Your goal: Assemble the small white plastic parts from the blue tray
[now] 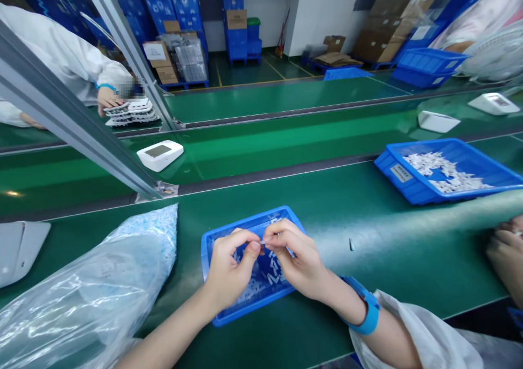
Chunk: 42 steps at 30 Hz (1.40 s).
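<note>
Both hands are over a blue tray (250, 307) that holds many small white pieces (274, 271). Thumb and fingers of my left hand (233, 265) pinch one end of a small whitish piece (262, 242). At its other end, the fingertips of my right hand (297, 257) are closed on it too. The piece is mostly hidden by the fingers. A blue wrist strap (370, 315) is on my right wrist.
Left lies a clear bag (110, 282) of pale blue pieces. A metal post (85, 121) rises at the left. Beyond are a white device (160, 155) and a larger blue tray (417, 192). Co-workers' hands (107, 99) show at the far left and right edge.
</note>
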Tool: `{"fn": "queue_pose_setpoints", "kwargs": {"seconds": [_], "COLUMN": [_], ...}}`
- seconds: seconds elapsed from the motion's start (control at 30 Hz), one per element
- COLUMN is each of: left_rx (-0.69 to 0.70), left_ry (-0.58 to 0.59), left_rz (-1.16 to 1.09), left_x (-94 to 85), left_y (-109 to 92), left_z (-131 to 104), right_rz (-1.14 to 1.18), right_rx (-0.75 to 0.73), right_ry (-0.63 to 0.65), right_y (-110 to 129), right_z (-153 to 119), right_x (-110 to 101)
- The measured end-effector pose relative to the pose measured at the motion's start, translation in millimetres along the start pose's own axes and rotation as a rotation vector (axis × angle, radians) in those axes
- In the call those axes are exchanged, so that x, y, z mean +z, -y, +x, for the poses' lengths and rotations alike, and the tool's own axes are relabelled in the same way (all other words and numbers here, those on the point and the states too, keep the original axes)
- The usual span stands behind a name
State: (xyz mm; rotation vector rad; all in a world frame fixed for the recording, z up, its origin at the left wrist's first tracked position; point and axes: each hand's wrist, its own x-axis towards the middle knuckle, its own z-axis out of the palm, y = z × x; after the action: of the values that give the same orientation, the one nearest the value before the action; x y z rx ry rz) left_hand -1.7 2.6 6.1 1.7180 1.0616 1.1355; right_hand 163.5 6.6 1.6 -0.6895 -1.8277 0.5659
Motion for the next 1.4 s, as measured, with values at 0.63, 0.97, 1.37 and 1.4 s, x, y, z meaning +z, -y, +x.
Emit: {"fn": "queue_pose_setpoints", "kwargs": {"seconds": [0.63,0.97,1.37,1.4], "left_rx": [0.057,0.369,-0.08,-0.101], "left_ry": [-0.03,-0.198,-0.053,-0.06], "left_rz": [0.056,0.239,0.158,0.161], "left_x": [4.7,7.2,6.0,4.9], "left_y": [2,1,1,0], "left_z": [2,3,4,6], "right_rz": [0.446,0.39,0.202,0.033], "right_rx": [0.418,0.397,0.51,0.509], "right_ry": [0.061,-0.048,-0.006,-0.005], "right_y": [-1,-2,-10,-14], "right_z": [0,1,20,21], "right_x": [6,3,-37,-52]}}
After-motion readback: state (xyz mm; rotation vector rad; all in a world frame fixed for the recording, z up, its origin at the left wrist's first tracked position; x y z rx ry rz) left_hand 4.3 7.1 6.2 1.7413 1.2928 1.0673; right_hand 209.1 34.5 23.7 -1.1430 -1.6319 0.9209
